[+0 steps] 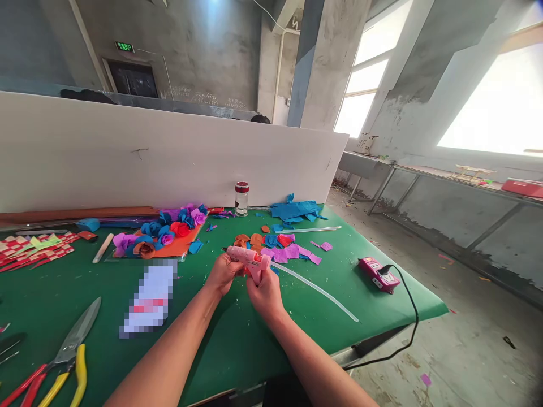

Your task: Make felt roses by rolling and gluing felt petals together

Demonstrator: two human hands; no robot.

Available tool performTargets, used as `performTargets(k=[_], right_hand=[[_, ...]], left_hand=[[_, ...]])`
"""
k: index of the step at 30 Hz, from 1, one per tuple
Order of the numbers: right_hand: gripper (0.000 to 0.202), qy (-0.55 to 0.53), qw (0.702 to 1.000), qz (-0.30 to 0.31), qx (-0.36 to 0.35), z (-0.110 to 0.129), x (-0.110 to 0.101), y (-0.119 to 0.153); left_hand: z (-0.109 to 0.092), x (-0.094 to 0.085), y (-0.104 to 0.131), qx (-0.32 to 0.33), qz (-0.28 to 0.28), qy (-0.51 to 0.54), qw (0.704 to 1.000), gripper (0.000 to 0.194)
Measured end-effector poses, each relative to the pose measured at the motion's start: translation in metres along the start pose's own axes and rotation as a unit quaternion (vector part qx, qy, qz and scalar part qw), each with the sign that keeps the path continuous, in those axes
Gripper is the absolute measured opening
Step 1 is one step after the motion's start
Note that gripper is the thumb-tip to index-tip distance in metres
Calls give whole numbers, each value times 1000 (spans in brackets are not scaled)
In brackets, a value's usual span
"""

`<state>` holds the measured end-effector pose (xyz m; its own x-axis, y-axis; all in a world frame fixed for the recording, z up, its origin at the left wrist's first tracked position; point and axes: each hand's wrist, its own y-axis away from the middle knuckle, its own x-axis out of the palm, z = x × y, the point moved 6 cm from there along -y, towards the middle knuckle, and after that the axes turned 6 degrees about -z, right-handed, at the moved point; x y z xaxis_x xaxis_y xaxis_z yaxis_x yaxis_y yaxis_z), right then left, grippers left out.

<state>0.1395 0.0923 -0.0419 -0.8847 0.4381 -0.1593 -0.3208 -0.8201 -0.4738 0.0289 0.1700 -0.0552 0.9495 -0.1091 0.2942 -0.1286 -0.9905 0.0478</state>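
Note:
A pink hot glue gun (pixel 248 260) is gripped by its handle in my right hand (pixel 265 291), its nozzle pointing left. From its back end a long translucent glue stick (pixel 318 289) bends down to the right. My left hand (pixel 223 275) is closed just below the nozzle, fingers pinched; what they hold, if anything, is hidden. Just beyond the gun lie purple paper pieces (pixel 292 252), brown paper pieces (pixel 255 241) and a rolled blue paper flower (pixel 271 240). To the left, several finished-looking paper flowers (pixel 156 232) rest on an orange sheet (pixel 186 243).
Shears with red and yellow handles (pixel 70 345) lie at the front left of the green table (pixel 203 362). A lidded glass jar (pixel 241 200) stands before a white partition (pixel 169 152). At right sits a pink power strip (pixel 377 274), its black cable hanging over the edge.

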Motion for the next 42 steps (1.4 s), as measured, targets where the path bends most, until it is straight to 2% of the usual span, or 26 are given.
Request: performTargets(k=[3,6,10,15,18,21,24,27,30,36,42], right_hand=[[4,-8,1000,5,17,4,-2,2],[9,-52,996,4,66,3,-17,0],[12,-91,986,-28,136,-9,-63,-11],[27,-52,973,-3,225,-38,-127,-17],[22,-31,961,6,275,-61,-159,-12],[14,32,952,1,306,-85,-186,-8],[7,166,944,7,285,-100,-206,-11],[4,310,925,25,220,-101,-212,-18],[7,404,899,41,164,-97,-211,-23],[7,464,871,84,136,-97,-207,-30],[7,478,860,108,144,-98,-205,-35]], left_hand=[[0,-5,-2,-9,-7,6,1000,23],[-3,-9,-3,-13,-20,10,1000,30],[-9,-7,-1,-14,-20,16,1000,33],[-11,-3,3,-9,-7,9,1000,31],[-11,-2,3,-2,-4,1,1000,30],[-12,-2,3,10,0,-14,1000,30],[-15,1,3,39,12,-30,999,29],[-23,3,6,94,16,-56,994,27],[-31,4,8,151,8,-93,984,24],[-46,5,13,266,15,-183,946,12],[-53,2,18,334,4,-208,919,4]])
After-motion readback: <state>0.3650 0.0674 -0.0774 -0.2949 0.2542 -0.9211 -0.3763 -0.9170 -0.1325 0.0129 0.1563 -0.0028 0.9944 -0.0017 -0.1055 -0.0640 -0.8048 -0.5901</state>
